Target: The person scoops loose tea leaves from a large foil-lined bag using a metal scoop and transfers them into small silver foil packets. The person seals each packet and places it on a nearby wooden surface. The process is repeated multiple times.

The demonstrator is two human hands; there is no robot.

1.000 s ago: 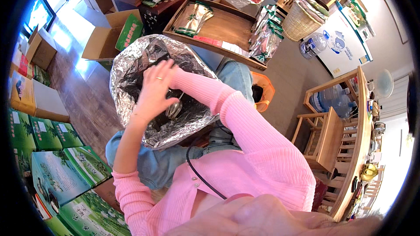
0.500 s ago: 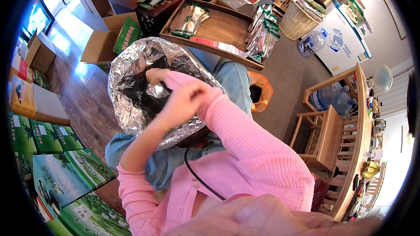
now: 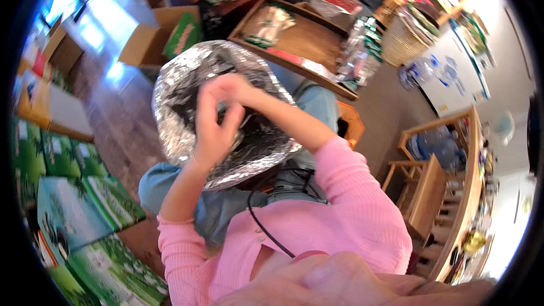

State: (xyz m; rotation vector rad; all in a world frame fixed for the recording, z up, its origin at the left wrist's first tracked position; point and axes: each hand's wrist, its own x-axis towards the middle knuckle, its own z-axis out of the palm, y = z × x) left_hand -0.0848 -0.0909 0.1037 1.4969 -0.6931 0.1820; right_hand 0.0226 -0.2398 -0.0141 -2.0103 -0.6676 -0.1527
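Note:
A large silver foil bag rests on my lap with its mouth wide open, showing a dark, crinkled inside. My left hand is raised over the opening, its thumb apart from its fingers and nothing visible between them. Against its fingertips, my right hand bends inward from the right; motion blur hides how its fingers are set. Where the two hands overlap, I cannot tell whether they touch. The right pink sleeve is pushed up, baring the forearm.
Beyond the bag stands a wooden tray with foil packets at its right end. An open cardboard box is at the far left. Green boxes are stacked near left. An orange bin stands beside my right leg.
My right forearm was covered by its sleeve and is now bare. My left hand has left that sleeve and moved over the bag, meeting the right hand. The view has shifted slightly.

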